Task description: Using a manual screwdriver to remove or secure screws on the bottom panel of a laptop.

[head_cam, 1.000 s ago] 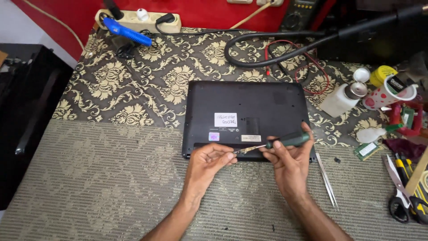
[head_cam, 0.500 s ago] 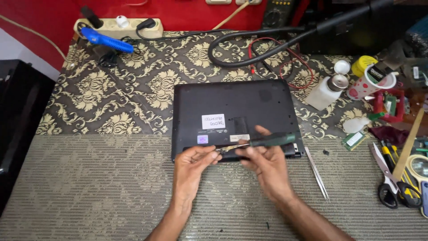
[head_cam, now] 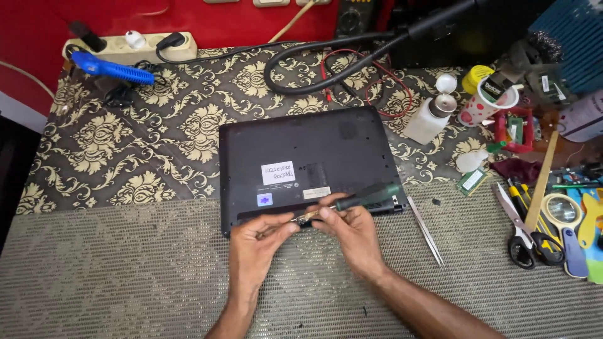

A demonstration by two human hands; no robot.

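Laptop (head_cam: 308, 166) lies bottom-up on the patterned cloth (head_cam: 157, 144), its near edge just over the grey mat (head_cam: 125, 276).

My right hand (head_cam: 352, 229) is closed round the green-handled screwdriver (head_cam: 367, 196); the shaft runs left and low toward the laptop's near edge. My left hand (head_cam: 257, 242) is pinched, thumb against fingers, at the tip end of the shaft. Whether a screw sits between those fingers I cannot tell; too small to see.

Step in hand, as I judge it: getting the tip seated at a screw along the near edge.

Notes for doing it well:
- Left fingers steady the tip only; the right hand does the turning.
- Bring the shaft upright over the screw before pressing, since a slanted tip is likely to slip and chew the head.
- Press down first, then turn slowly.
- Keep loose screws on the mat, near the tweezers (head_cam: 426, 231), away from the scissors (head_cam: 518, 229) and other tools at right.

Risk: tip skating across the black case and scratching it.
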